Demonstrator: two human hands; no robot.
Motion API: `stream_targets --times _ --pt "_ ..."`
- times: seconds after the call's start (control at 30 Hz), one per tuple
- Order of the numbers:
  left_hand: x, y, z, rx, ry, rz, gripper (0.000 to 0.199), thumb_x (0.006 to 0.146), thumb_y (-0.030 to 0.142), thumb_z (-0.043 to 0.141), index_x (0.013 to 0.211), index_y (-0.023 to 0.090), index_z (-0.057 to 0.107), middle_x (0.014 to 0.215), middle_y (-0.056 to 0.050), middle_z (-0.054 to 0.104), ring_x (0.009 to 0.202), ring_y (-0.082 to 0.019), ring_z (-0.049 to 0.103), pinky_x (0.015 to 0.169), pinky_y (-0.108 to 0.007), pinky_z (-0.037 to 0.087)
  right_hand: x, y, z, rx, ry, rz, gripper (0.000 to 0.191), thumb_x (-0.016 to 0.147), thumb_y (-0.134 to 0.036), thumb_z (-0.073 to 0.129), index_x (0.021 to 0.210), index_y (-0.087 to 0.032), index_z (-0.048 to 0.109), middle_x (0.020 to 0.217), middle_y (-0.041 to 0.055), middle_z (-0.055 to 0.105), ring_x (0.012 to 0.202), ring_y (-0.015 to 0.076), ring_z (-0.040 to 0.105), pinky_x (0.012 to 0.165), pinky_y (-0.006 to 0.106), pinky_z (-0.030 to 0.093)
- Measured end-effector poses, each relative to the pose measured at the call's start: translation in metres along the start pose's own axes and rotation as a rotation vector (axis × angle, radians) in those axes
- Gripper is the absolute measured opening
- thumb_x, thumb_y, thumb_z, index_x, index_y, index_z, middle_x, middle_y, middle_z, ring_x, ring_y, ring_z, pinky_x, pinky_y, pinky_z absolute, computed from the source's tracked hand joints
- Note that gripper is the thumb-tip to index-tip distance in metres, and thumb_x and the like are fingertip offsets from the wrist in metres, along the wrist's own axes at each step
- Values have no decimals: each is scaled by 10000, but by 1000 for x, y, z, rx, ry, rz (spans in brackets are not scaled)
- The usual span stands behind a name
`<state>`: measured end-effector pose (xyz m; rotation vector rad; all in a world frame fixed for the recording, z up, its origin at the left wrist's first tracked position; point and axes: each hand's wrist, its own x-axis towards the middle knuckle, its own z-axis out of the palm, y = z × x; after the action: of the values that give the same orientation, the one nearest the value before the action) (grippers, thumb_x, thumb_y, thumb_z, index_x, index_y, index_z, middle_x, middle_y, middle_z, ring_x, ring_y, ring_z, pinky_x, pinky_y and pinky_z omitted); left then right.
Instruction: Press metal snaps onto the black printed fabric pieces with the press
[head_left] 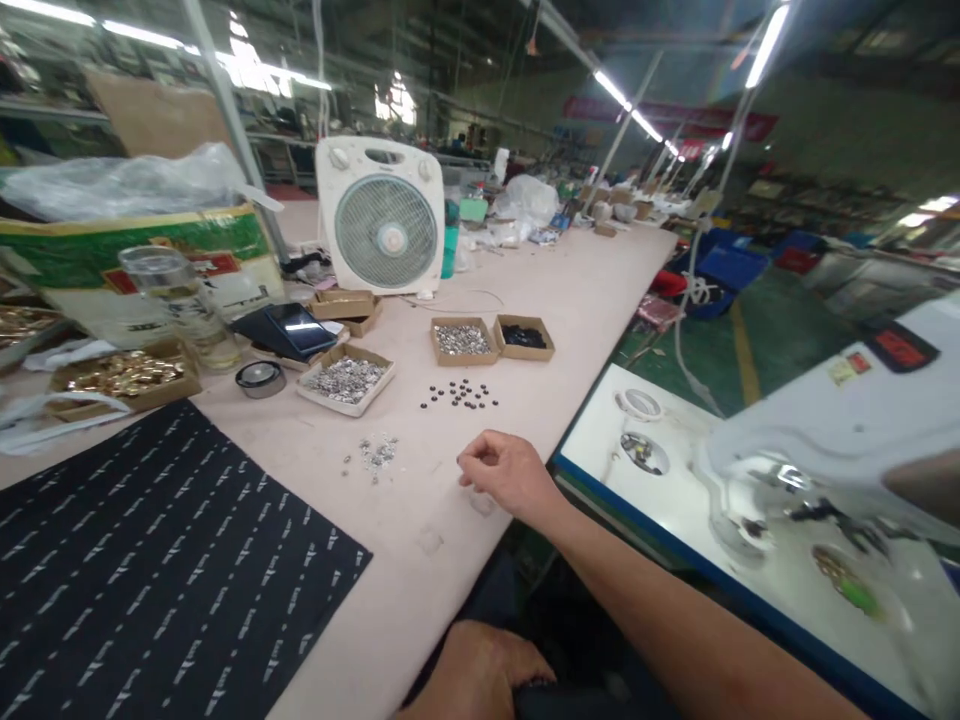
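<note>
My right hand (514,475) is just above the pale table, thumb and forefinger pinched together. Whatever small thing sits at the fingertips, if any, is too small to name. Low at the table's front edge, my left hand (480,670) is curled, its fingertips partly hidden against something dark. Beyond the right hand lie several loose black button-like pieces (459,394). To its left is a scatter of small silver metal pieces (379,452). Small boxes behind hold silver pieces (461,340), black pieces (523,336) and more silver pieces (346,380).
Dark printed fabric (172,570) covers the table's left front. A box fan (386,215) stands at the back. Left are a phone (300,328), a glass jar (180,305), a round tin (260,378) and gold pieces (127,375). A white sewing machine (840,430) stands right.
</note>
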<state>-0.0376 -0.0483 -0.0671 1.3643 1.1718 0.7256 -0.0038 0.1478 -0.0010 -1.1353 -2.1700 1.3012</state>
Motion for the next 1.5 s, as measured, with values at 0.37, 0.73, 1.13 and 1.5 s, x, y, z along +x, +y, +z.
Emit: stream_targets --times 0.37,0.73,1.13,1.5 --pt "-24 21 23 825 150 771 221 819 91 512 981 156 648 676 -16 574 601 -190 469 568 -341 249 -247 51 -21 383 104 372 110 748 -237 763 827 -184 707 732 -13 716 658 117 630 611 204 472" --pt "-44 56 37 919 95 899 187 968 113 467 1000 103 651 635 -9 501 620 -167 409 594 -337 243 -306 48 -28 313 267 187 69 811 -214 764 872 -245 768 733 -30 749 633 117 676 596 195 497" --pt "-52 67 43 945 52 877 147 936 61 529 990 94 662 624 0 513 612 -159 412 577 -333 252 -315 49 -29 296 144 73 168 847 -136 716 961 -252 757 874 -24 786 762 128 731 717 199 556" --pt "-56 60 43 934 92 840 202 976 106 452 1031 113 647 629 -4 512 618 -166 422 581 -339 268 -313 49 -24 217 97 38 194 857 -128 673 987 -254 743 900 -33 789 783 131 737 715 204 546"
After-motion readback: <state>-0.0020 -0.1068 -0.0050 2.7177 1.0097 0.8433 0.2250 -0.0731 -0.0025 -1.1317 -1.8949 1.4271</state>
